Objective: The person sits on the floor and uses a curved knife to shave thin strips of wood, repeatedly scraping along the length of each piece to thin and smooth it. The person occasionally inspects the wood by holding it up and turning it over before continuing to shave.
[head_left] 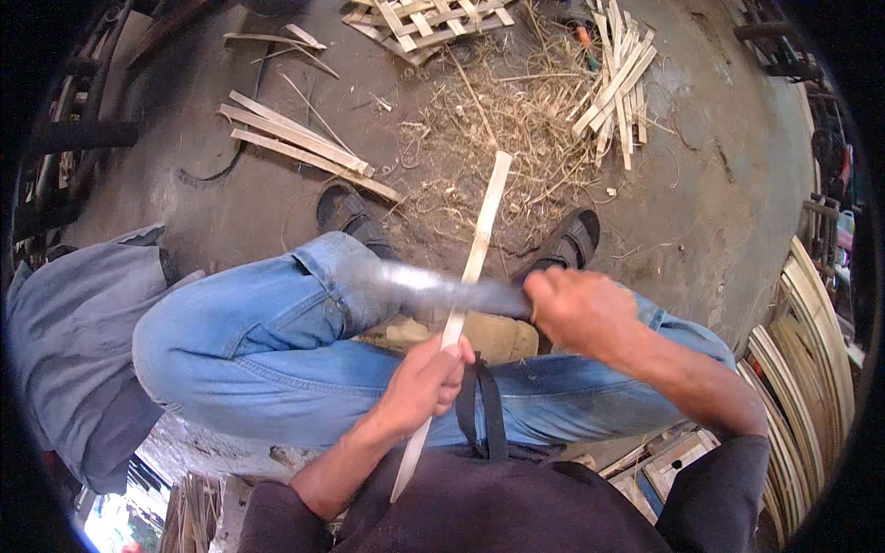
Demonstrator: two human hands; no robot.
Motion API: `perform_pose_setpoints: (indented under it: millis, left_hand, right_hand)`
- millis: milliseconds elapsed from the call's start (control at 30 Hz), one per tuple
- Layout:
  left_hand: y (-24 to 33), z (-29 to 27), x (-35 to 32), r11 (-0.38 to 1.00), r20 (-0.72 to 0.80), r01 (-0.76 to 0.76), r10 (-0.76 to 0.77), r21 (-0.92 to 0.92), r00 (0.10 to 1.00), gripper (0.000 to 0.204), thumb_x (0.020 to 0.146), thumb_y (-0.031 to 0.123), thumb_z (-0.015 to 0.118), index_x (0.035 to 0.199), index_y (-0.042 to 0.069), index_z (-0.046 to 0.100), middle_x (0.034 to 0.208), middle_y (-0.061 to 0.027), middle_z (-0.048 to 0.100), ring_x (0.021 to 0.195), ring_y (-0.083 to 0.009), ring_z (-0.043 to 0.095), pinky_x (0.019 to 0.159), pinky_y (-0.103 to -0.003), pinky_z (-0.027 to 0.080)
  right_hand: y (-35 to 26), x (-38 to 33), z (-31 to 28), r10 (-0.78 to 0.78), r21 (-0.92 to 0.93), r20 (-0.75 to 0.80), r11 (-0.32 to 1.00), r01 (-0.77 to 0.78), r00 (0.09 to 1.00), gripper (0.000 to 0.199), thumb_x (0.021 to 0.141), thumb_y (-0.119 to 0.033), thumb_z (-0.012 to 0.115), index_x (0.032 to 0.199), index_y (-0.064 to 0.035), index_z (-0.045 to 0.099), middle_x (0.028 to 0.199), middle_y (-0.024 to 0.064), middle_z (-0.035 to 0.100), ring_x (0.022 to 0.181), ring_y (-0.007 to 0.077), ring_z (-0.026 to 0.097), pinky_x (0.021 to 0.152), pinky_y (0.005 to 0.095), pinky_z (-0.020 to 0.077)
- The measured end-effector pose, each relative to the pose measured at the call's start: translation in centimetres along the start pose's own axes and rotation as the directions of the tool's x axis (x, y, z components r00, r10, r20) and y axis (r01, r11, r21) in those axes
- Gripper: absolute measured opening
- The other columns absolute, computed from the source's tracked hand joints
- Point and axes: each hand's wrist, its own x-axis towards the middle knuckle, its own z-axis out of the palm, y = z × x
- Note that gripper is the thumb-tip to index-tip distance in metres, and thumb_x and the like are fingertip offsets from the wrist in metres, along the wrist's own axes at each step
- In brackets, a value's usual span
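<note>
Dark cloth of the person's top (516, 507) fills the bottom of the view, and just above it the left hand (426, 382) is clamped around a long pale bamboo strip (479, 241) — the strip runs from beside the person's waist up over the knees and out above the floor, tilted a little to the right. Across it, almost at a right angle, lies a broad grey metal blade (442, 288), blurred, its edge meeting the strip just above the left hand's knuckles. Gripping the blade's handle end, the right hand (576, 309) is closed tight in a fist. Both legs in blue jeans (267, 350) are bent, with dark sandals (573, 241) planted on the grey concrete floor (719, 175). Beyond the feet lies a heap of dry straw-coloured shavings (516, 120); loose split bamboo slats (300, 146) rest to the left of it, another bundle of slats (616, 83) to the right — and a woven lattice piece (426, 23) at the top edge.
</note>
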Motion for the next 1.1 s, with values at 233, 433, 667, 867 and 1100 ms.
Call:
perform_pose_setpoints:
  millis: [233,433,667,867,1100]
  left_hand:
    - [-0.2,0.1,0.7,0.994,-0.049,-0.045,0.051,0.102,0.998,0.019,0.103,0.03,0.044,0.1,0.012,0.048,0.069,0.0067,0.034,0.052,-0.0024,0.028,0.043,-0.02,0.022]
    - [-0.4,0.5,1.2,0.977,-0.093,-0.092,0.112,0.19,0.989,0.019,0.103,0.03,0.044,0.101,0.012,0.048,0.069,0.0065,0.035,0.052,-0.0026,0.029,0.043,-0.02,0.022]
    - [-0.2,0.3,0.8,0.992,-0.065,-0.058,0.066,0.109,0.996,0.018,0.103,0.03,0.045,0.102,0.012,0.048,0.069,0.0066,0.034,0.053,-0.0031,0.029,0.043,-0.02,0.022]
    - [0.0,0.3,1.0,0.99,-0.035,-0.028,0.033,0.136,0.999,0.018,0.103,0.03,0.045,0.101,0.012,0.048,0.069,0.0065,0.033,0.053,-0.0033,0.028,0.043,-0.02,0.021]
    - [0.2,0.4,0.8,0.992,-0.02,-0.008,0.01,0.128,1.0,0.019,0.102,0.026,0.041,0.102,0.009,0.05,0.069,0.0057,0.037,0.054,-0.0033,0.032,0.044,-0.021,0.026]
  right_hand:
    - [0.0,0.1,0.4,0.146,0.063,-0.073,0.988,-0.141,0.987,0.016,0.083,-0.012,0.062,0.091,-0.0047,0.05,0.077,0.017,0.062,0.067,0.0392,0.065,0.059,0.0486,0.0533]
    - [-1.5,0.3,-0.1,0.129,0.137,0.064,0.981,-0.137,0.99,0.021,0.084,-0.014,0.062,0.095,-0.0019,0.048,0.078,0.0191,0.062,0.071,0.0412,0.065,0.06,0.05,0.0535]
    - [-1.3,0.4,0.3,0.025,0.024,0.022,0.999,-0.025,0.999,0.015,0.086,-0.015,0.056,0.093,-0.003,0.051,0.081,0.0215,0.064,0.067,0.0421,0.065,0.059,0.0505,0.0535]
    - [0.0,0.6,1.0,0.101,0.016,-0.021,0.995,-0.1,0.995,0.015,0.083,-0.014,0.061,0.089,-0.0046,0.052,0.076,0.0151,0.061,0.07,0.0357,0.066,0.058,0.0479,0.0539]
    - [1.3,1.1,0.4,0.23,0.036,-0.058,0.973,-0.228,0.972,0.016,0.085,-0.013,0.058,0.096,-0.0028,0.052,0.082,0.0203,0.064,0.072,0.0418,0.065,0.063,0.05,0.0535]
